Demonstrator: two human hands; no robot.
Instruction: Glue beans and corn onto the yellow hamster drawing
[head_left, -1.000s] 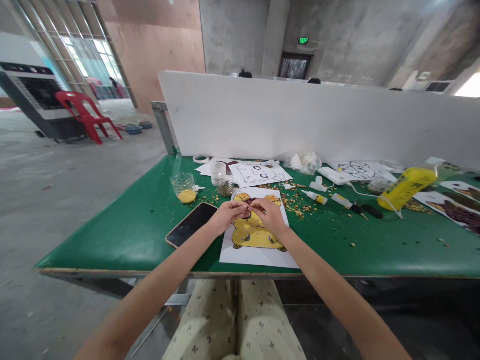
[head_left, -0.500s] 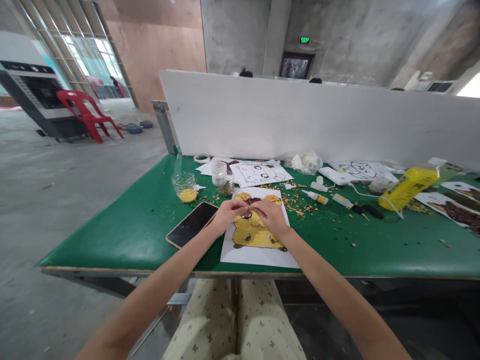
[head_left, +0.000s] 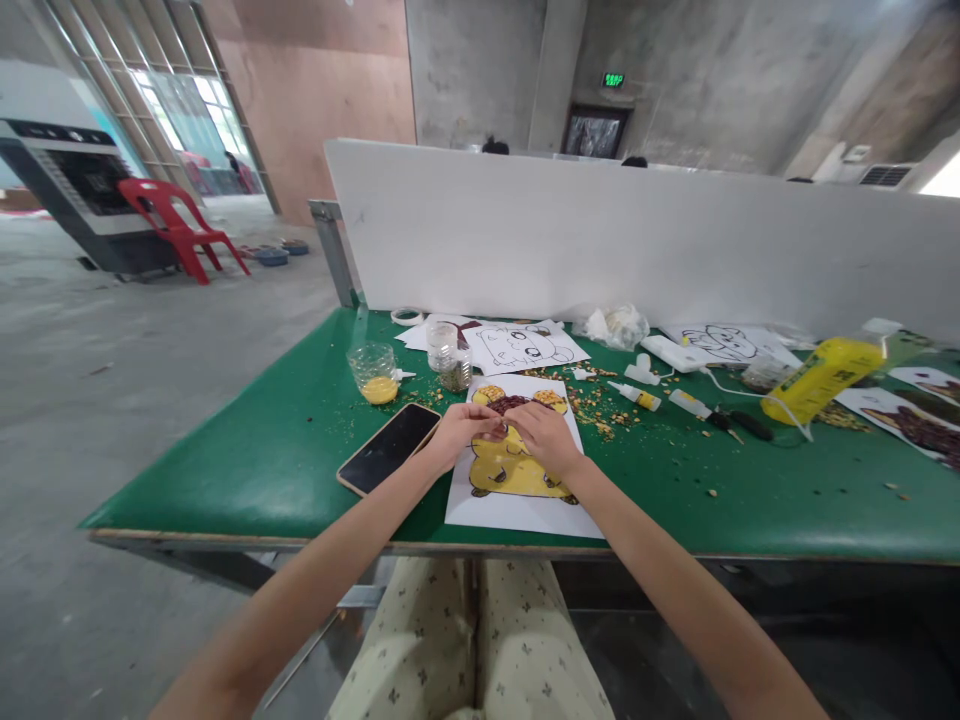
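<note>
Your left hand (head_left: 459,432) and right hand (head_left: 547,437) come together over the upper part of the paper sheet (head_left: 517,480), which lies flat on the green worktop (head_left: 225,450) straight in front of you. Their fingertips are close to each other, just below the dark red pieces (head_left: 512,404) on the figure's head. The fingers of each grip bend inward, but I cannot tell whether they press together or pinch something small.

The sheet looks light and thin, likely to slide or crease easily; its bare lower margin seems the safest place to steady it. The dark red pieces are probably almost weightless and perhaps slippery, best taken 1 at a time by the sides between 2 fingertips. The phone (head_left: 390,450) lies to the left of the sheet, and loose yellowish bits (head_left: 600,418) lie scattered to its right.
</note>
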